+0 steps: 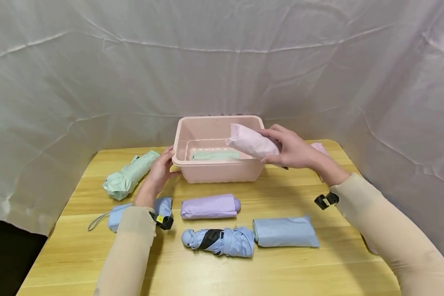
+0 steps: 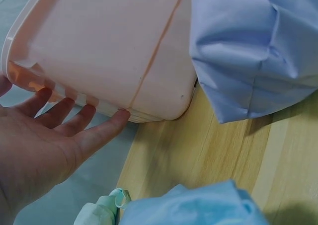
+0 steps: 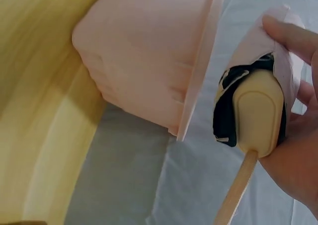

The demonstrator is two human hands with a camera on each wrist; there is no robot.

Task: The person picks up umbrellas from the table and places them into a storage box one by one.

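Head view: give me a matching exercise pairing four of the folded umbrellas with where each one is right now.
Things:
1. pink umbrella
2. mint green umbrella
3. lilac umbrella
4. green umbrella

Places:
A. lying inside the pink bin
B. on the table just in front of the bin
C. in the grip of the right hand, over the bin's right rim
D. on the table left of the bin, beyond the left hand

Pairs: 1-C, 2-D, 3-B, 4-A
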